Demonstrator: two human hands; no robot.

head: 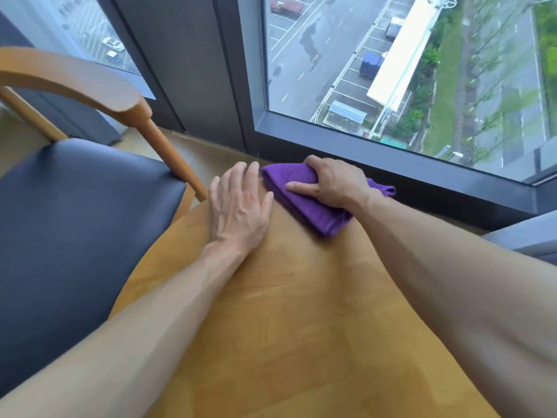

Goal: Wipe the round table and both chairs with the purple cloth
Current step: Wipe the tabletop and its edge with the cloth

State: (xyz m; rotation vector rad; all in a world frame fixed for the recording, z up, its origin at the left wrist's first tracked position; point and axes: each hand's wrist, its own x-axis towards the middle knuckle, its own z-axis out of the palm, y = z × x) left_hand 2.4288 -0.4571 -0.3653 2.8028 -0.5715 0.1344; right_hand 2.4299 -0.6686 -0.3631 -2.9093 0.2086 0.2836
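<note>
purple cloth (304, 197) | right hand (331, 182) fingers curled gripping it | left hand (238, 206) fingers flat on table (286, 312)

Smooth wooden table (286, 312), soft purple cloth (304, 200), glossy padded chair (75, 221).

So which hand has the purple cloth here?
The right hand, fingers curled over the folded purple cloth at the table's far edge; the left hand lies flat on bare wood beside it.

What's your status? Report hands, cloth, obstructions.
Right hand grips purple cloth at far edge of round table. Left hand flat on table beside it. Nothing in the way.
</note>
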